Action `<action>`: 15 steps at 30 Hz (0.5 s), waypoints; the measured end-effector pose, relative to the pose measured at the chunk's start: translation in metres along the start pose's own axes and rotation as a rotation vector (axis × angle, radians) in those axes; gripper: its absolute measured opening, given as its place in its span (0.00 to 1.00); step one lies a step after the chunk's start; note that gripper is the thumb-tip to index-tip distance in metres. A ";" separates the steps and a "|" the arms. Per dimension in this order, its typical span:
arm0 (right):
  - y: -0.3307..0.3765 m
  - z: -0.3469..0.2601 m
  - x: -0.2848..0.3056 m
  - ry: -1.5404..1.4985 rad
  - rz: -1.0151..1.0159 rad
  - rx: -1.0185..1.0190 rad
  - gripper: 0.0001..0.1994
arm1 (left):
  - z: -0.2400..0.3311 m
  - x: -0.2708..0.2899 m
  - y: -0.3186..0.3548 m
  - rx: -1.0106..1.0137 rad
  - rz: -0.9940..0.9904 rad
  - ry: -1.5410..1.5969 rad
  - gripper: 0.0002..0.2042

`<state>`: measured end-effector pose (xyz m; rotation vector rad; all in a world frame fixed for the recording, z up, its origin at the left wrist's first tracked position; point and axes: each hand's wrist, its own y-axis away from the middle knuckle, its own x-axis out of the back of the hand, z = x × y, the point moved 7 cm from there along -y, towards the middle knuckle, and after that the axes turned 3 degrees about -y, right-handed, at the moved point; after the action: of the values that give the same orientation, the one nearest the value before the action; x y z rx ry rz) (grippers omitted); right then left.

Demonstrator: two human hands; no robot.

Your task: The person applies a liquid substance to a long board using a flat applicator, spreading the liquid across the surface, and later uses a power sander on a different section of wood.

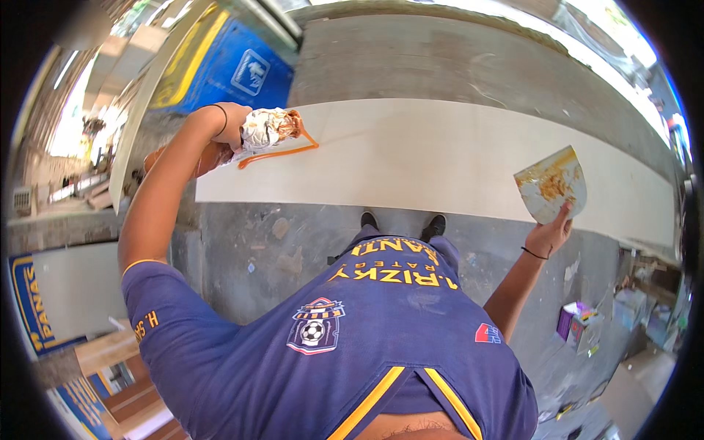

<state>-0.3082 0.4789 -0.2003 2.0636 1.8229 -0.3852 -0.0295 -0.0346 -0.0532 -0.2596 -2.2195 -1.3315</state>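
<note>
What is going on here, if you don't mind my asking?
The left hand tips a foil-covered container over a long pale board, and an angular orange trail runs from its mouth. The right hand holds a flat scraper smeared with yellowish-brown residue, well apart from that trail, which shows no sign of having been spread.

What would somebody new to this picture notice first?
Probably the bright orange trail at left, running from the foil-wrapped container in the left hand onto the long white board. Next, the smeared pale scraper in the right hand, then the blue-and-yellow object at upper left.
</note>
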 end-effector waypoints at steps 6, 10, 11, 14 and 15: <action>0.010 -0.015 0.023 0.006 0.134 0.037 0.22 | 0.086 0.117 -0.011 -0.343 0.160 -0.046 0.30; 0.002 -0.014 0.060 -0.009 0.239 0.084 0.22 | 0.164 0.205 -0.015 -0.507 0.492 -0.187 0.30; 0.005 -0.013 0.076 0.009 0.267 0.068 0.22 | 0.185 0.217 -0.014 -0.541 0.561 -0.192 0.30; 0.034 -0.022 0.115 0.096 0.375 0.022 0.22 | 0.251 0.238 -0.014 -0.736 0.569 -0.095 0.29; 0.033 -0.027 0.122 0.097 0.404 0.036 0.22 | 0.270 0.252 -0.013 -0.832 0.635 -0.071 0.29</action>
<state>-0.2605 0.5958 -0.2258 2.4398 1.4024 -0.2101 -0.3391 0.1653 -0.0283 -1.1994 -1.3060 -1.7647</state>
